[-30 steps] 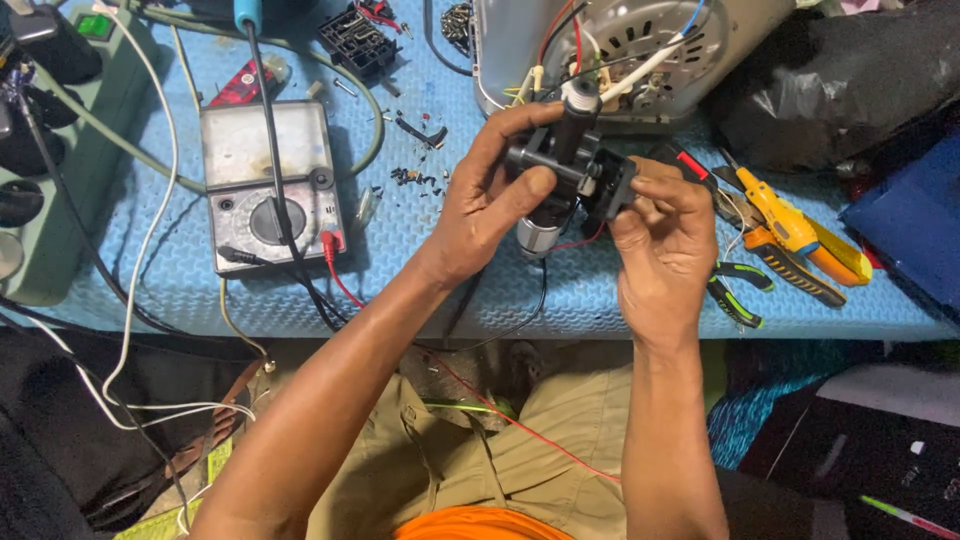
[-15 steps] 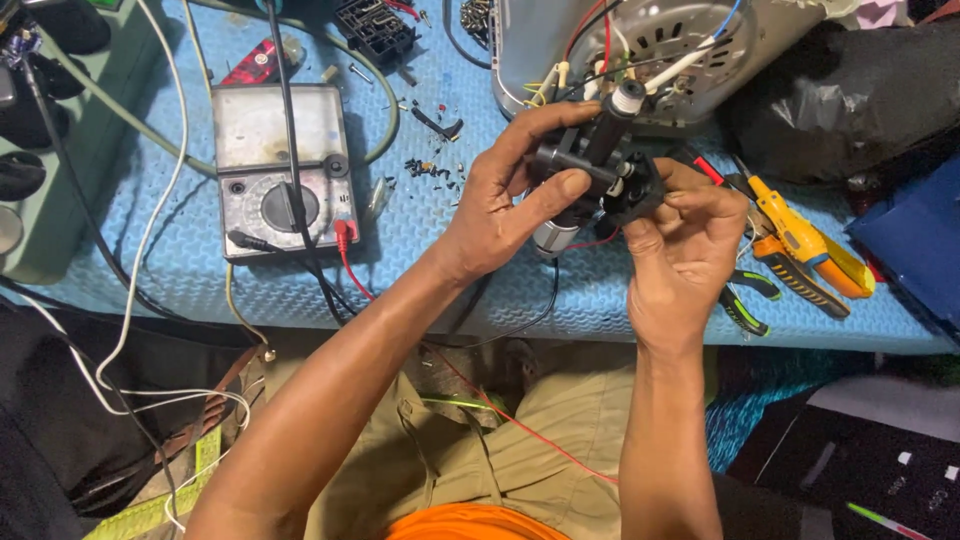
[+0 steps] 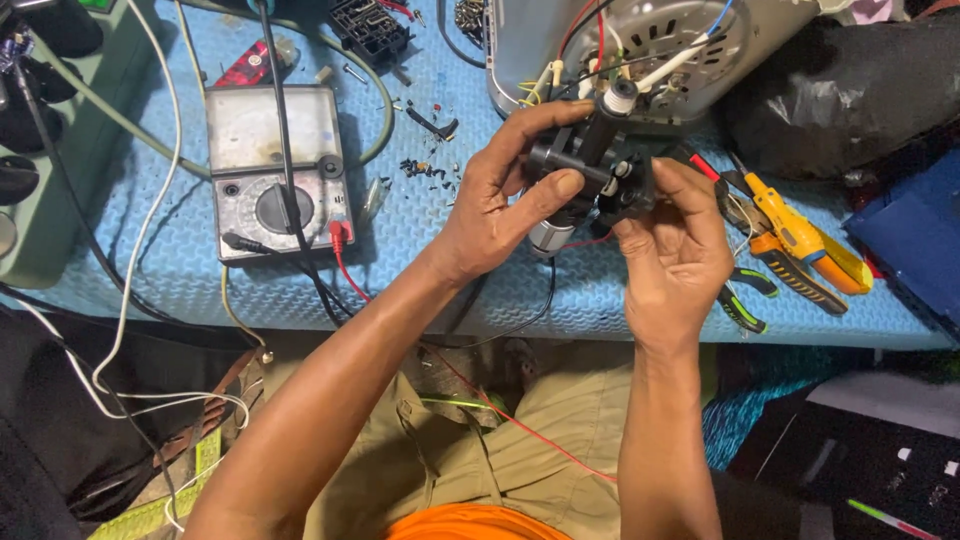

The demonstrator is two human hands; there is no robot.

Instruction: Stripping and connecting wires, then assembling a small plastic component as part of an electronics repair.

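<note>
Viewing from the head camera, both hands meet above the near edge of a blue foam mat (image 3: pixel 450 250) that covers the bench. The left hand (image 3: pixel 505 205) is closed around a small black electrical part (image 3: pixel 590 165), thumb across its front and fingers curled over the top. The right hand (image 3: pixel 675 245) grips the same part from the other side, fingers narrow and pressed against its lower right edge. The part is held clear of the mat, just in front of a grey metal appliance housing (image 3: pixel 640 50) with coloured wires running out of it; a white-tipped stub stands up from the part's top, and a silver cylinder shows below it. Whether the wires join the part cannot be told.

To the left on the mat lies an analogue multimeter (image 3: pixel 275 170), face up, with black and red leads plugged in. Small loose screws (image 3: pixel 420 168) lie between the meter and the left hand. To the right, near the right hand, rest yellow-handled pliers (image 3: pixel 800 240).
</note>
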